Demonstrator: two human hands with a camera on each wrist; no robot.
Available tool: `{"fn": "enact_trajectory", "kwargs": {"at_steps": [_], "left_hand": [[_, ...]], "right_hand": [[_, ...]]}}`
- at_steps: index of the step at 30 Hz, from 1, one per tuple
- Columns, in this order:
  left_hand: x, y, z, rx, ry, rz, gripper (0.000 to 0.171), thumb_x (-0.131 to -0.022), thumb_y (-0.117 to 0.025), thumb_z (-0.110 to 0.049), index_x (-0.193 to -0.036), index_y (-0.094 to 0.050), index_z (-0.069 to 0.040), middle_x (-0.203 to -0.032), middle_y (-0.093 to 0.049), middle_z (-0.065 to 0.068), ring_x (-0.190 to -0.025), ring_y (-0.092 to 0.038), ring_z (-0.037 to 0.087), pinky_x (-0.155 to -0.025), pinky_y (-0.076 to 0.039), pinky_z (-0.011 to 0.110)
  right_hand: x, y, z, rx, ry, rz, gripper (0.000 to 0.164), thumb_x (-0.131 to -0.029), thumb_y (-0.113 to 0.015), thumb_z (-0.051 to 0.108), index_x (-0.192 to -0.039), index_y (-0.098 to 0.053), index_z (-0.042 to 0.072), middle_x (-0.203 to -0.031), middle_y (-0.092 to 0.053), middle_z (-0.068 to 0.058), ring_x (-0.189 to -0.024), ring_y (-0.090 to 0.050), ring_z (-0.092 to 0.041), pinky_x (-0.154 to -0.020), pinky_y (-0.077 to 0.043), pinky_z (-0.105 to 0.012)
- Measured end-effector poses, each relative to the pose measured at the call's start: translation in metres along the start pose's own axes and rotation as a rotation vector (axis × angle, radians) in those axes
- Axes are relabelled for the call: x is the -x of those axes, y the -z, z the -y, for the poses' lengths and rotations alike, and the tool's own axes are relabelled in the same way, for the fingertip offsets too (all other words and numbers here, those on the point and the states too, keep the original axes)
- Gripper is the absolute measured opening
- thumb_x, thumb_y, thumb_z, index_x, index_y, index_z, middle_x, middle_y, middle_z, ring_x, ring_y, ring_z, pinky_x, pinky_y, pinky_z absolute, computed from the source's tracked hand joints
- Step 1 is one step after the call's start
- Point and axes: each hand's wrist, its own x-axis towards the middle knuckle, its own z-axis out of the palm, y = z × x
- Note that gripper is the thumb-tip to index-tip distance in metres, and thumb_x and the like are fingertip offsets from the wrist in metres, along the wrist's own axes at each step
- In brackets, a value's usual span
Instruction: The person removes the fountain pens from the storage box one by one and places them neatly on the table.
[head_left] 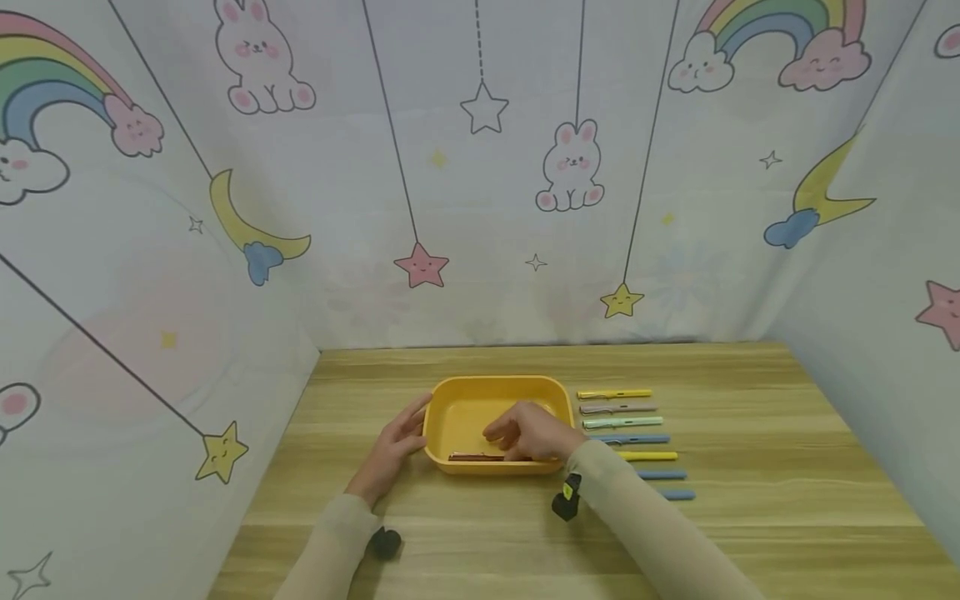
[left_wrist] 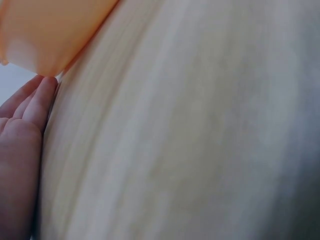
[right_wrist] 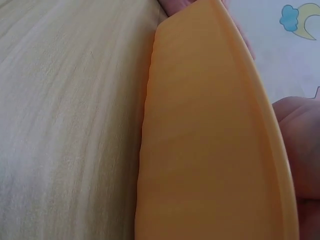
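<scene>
A yellow-orange tray (head_left: 495,468) stands on the table in the head view. My left hand (head_left: 393,446) rests against its left outer wall, fingers extended; in the left wrist view the fingertips (left_wrist: 46,90) meet the tray's underside edge. Inside the tray, a dark red pen (head_left: 472,457) lies along the near wall. My right hand (head_left: 536,433) reaches in over it with bent fingers. Its thumb is down by the pen, while the other fingertips show apart from it. The right wrist view has the tray wall (right_wrist: 205,125) hiding the fingertips and the pen.
To the tray's right, several pens lie in a row of near-parallel lines, among them a yellow pen (head_left: 615,393), a mint pen (head_left: 630,422) and a blue pen (head_left: 678,495). My right forearm partly covers the lower ones. Patterned cloth (head_left: 495,308) encloses the wooden table (head_left: 465,542).
</scene>
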Motion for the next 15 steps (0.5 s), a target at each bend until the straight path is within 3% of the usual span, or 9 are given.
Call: {"fn": "enact_trajectory", "kwargs": {"at_steps": [9,15], "left_hand": [[0.0005,0.0010,-0.0004,-0.001,-0.021,0.017,0.070,-0.100,-0.058,-0.003,-0.163,-0.040,-0.025,-0.167,-0.039,0.015,-0.152,-0.039,0.036,-0.114,-0.038,0.023],[0.0012,0.0006,-0.0012,0.002,-0.023,0.012,0.070,-0.099,-0.058,-0.002,-0.163,-0.041,-0.025,-0.166,-0.040,0.014,-0.153,-0.038,0.035,-0.116,-0.037,0.026]], "right_hand": [[-0.0026,-0.0044,-0.0032,0.044,-0.013,-0.004,0.054,-0.079,-0.075,-0.021,-0.127,-0.075,0.002,-0.119,-0.078,-0.010,-0.086,-0.074,-0.013,-0.077,-0.063,-0.028],[-0.0048,-0.0063,-0.0033,0.088,0.018,-0.031,0.051,-0.078,-0.080,-0.017,-0.126,-0.076,0.001,-0.118,-0.078,-0.012,-0.078,-0.072,-0.010,-0.072,-0.061,-0.023]]}}
